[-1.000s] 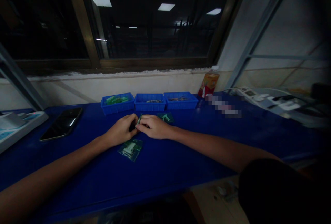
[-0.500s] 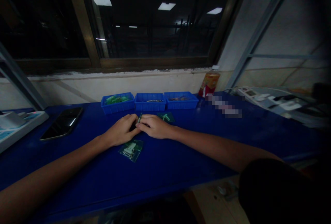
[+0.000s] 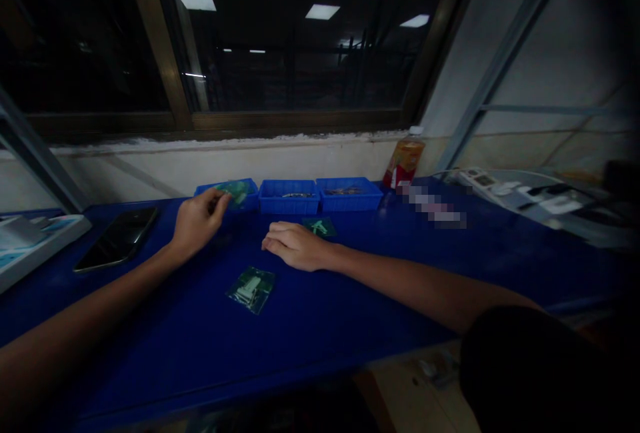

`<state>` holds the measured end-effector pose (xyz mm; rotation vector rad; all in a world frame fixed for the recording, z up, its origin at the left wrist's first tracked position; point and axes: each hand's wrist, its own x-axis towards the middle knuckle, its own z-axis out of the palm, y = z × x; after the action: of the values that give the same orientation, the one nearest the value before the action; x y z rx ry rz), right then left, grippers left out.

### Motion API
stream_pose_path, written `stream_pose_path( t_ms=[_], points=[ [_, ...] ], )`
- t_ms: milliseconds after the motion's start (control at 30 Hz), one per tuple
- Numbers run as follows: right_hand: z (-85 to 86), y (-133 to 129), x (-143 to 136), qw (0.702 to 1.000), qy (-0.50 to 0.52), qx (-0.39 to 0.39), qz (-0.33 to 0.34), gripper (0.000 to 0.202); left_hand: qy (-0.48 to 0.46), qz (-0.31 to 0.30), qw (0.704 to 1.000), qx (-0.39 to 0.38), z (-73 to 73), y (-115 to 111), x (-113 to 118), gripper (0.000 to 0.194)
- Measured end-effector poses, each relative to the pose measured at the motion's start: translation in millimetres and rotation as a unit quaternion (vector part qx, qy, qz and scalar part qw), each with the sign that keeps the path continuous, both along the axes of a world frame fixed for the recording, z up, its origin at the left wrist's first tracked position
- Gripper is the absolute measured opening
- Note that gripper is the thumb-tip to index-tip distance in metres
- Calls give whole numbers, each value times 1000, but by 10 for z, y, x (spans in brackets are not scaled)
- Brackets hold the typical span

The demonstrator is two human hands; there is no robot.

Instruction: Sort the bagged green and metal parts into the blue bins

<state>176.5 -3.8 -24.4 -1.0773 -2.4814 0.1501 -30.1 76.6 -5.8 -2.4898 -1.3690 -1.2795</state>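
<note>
Left hand pinching a green-tinted bag at the left bin; right hand curled on the near side

Left hand [image 3: 197,223]: thumb and forefinger brought together on the near edge of a green-tinted bag [image 3: 239,193], pale matter inside, detail too soft to read. The bag overlaps the left bin [image 3: 250,205] in view; contact with the bin cannot be told. Right hand [image 3: 295,246]: low over the blue table [image 3: 320,319], fingers bent inward, little gap between them and the thumb. Whether anything is held inside, cannot tell.

Nearest items: a flat packet [image 3: 251,289] of pale strips lies on the table, nearer the wearer than both hands and between the forearms. A second packet [image 3: 320,226], pale pieces inside, lies just beyond the right hand, which stands between it and the wearer.

Farther: three blue bins in a row. The middle bin [image 3: 289,207] contains slender, metallic-looking pieces; the right bin [image 3: 351,203] contains thin pieces, type unclear. Left side of the table: a dark smartphone [image 3: 116,239] lying flat, then a white power strip [image 3: 65,233] with plugs. Right side: an amber bottle [image 3: 406,161] with white cap and red label, near the right bin; beyond it, white chargers and cable [image 3: 520,193]. Rear: low pale wall [image 3: 300,159] below a dark window [image 3: 300,79] showing bright ceiling-light panels
</note>
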Motion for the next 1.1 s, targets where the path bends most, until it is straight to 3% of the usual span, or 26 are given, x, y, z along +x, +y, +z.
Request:
stream_pose_path(
  t_ms=[200, 300, 400, 467, 567, 667, 900, 1100],
  points=[
    [-27, 26, 6, 1000, -2, 3, 8, 43, -94, 56, 994, 19, 217, 218, -203, 34],
    [-18, 22, 3, 1000, -1, 3, 9, 43, -75, 90, 993, 32, 264, 268, -222, 35],
    [-4, 10, -2, 1000, -6, 2, 3, 43, 84, 127, 988, 22, 178, 264, -187, 36],
    [-1, 4, -4, 1000, -10, 3, -1, 43, 218, 136, 966, 2, 64, 243, -151, 38],
    [-4, 1, -4, 1000, -12, 5, 1, 43, 297, 156, 941, 42, -89, 214, -115, 44],
    [-6, 1, -4, 1000, -17, 3, 4, 44, 284, 158, 943, 69, -148, 195, -106, 47],
    [1, 5, -2, 1000, -25, 14, 9, 42, 235, 98, 964, 79, -154, 74, -24, 47],
    [0, 2, -11, 999, -32, 21, 5, 41, 234, 159, 959, -2, -144, 2, 14, 61]
  ],
)
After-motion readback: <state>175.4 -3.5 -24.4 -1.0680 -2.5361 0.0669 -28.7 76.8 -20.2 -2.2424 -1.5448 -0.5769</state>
